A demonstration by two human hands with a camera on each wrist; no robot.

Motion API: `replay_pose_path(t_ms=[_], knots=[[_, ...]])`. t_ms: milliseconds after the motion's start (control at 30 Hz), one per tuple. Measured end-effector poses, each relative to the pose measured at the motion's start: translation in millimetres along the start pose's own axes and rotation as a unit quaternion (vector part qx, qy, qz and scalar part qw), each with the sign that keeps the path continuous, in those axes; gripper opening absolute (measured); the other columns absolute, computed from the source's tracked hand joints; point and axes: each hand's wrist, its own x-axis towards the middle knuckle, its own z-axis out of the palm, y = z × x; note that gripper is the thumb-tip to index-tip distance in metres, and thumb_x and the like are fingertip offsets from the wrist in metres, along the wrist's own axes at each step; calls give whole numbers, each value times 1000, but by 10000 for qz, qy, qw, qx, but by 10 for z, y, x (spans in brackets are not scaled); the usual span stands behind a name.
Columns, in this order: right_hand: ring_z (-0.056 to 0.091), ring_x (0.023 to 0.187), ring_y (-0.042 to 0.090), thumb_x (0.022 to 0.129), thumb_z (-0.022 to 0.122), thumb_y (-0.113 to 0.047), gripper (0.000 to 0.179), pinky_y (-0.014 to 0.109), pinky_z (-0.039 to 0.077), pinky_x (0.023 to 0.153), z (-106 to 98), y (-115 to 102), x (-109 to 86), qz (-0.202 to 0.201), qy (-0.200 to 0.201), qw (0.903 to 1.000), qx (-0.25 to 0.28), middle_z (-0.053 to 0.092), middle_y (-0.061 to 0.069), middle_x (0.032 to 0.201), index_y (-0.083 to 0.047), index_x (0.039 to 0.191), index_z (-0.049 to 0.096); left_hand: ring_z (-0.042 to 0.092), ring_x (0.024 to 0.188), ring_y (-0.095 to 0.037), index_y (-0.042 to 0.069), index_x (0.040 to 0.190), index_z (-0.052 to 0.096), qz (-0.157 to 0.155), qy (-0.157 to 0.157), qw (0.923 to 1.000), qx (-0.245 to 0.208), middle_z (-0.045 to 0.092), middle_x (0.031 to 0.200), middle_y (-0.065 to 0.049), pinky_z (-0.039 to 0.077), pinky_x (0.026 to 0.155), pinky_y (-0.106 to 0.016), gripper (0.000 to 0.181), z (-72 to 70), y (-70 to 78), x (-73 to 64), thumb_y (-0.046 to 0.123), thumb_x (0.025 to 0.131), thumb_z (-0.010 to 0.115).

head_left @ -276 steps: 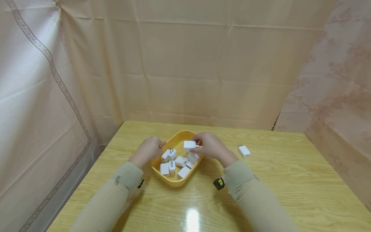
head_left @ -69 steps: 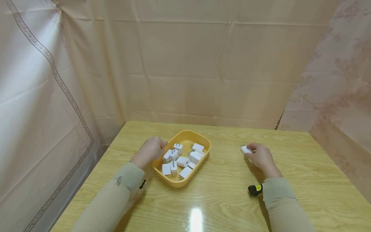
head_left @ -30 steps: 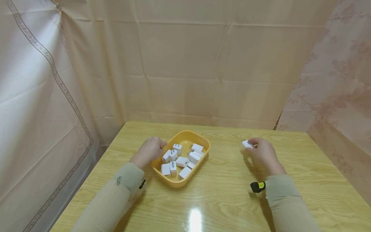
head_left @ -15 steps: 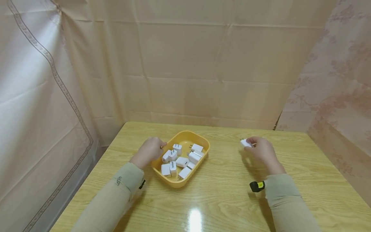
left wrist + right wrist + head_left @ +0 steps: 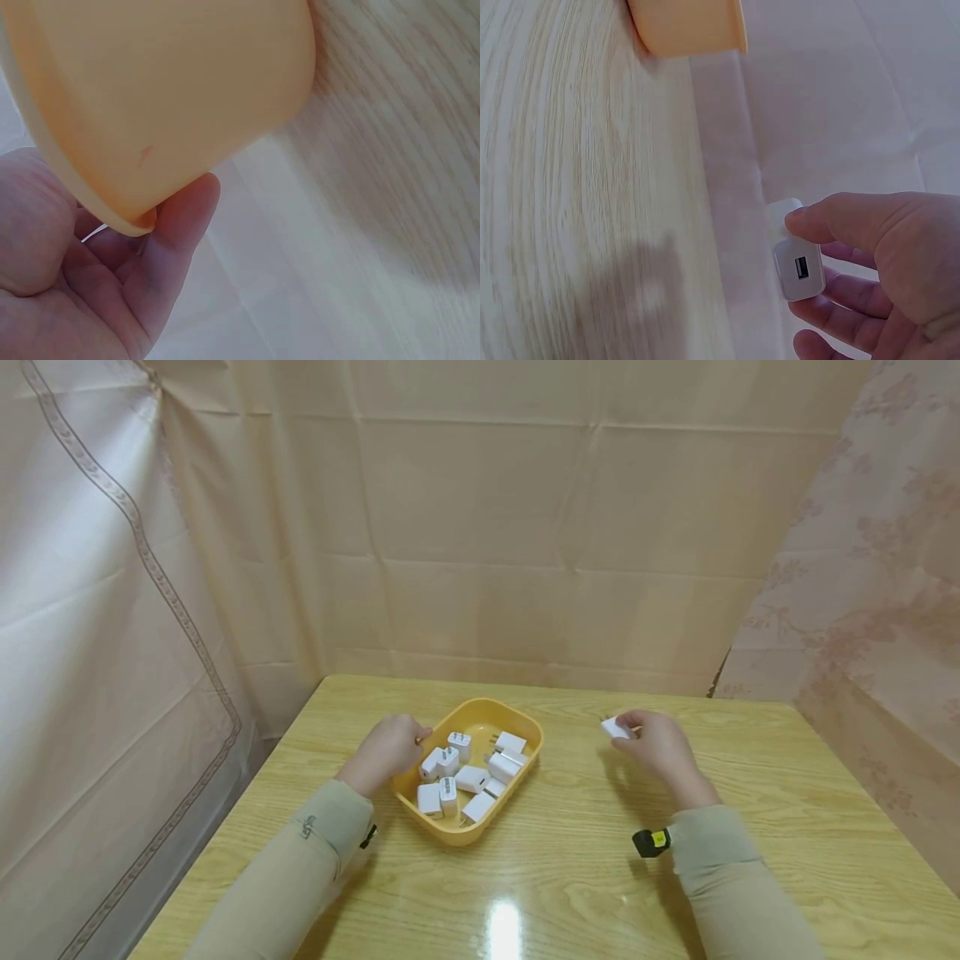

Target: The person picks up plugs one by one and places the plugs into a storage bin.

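Note:
My left hand (image 5: 387, 750) grips the left rim of a yellow plastic basket (image 5: 459, 837); in the left wrist view the fingers hook the basket's lip (image 5: 120, 217). Several white USB chargers (image 5: 472, 778) lie jumbled inside it, some with their prongs up. Off to the right, my right hand (image 5: 660, 752) pinches one white USB charger (image 5: 617, 728) above the table, prongs pointing away to the left. The right wrist view shows this charger's USB port (image 5: 802, 268) facing the camera, held between thumb and fingers.
Everything sits on a wood-grain table (image 5: 570, 893). Behind it hangs a beige cloth (image 5: 480, 543), with further cloth at both sides. Black wrist cameras (image 5: 651, 843) are strapped at the sleeves.
The right hand earlier released a charger in the basket, then picked the last loose one off the table. It has since lifted it and moved left. The left hand stays on the rim.

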Motion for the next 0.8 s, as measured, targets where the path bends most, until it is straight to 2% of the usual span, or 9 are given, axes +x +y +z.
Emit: replay_pose_path(t_ms=[400,533,800], knots=[[64,100,35,94,74,-21,40,47,53,78,94,-262,39,-412,-44,9991,-127,69,22,117,1,127,67,42,52,-15,8,131,69,114,55,9999,6,64,135,-13,40,46,-24,33,6,-6,-10,4,99,62],[64,102,35,93,74,-21,40,49,54,80,119,-398,40,-504,-70,9984,-238,69,21,118,-2,127,68,40,52,-15,9,131,68,105,48,9999,30,63,136,-12,40,45,-24,34,7,-9,3,3,99,61],[65,97,31,90,77,-22,36,48,53,79,197,-656,25,-965,105,9942,-472,71,15,112,-4,121,72,38,51,-14,9,130,69,46,8,10000,37,63,135,-11,39,45,-24,34,3,-4,14,2,98,61]])
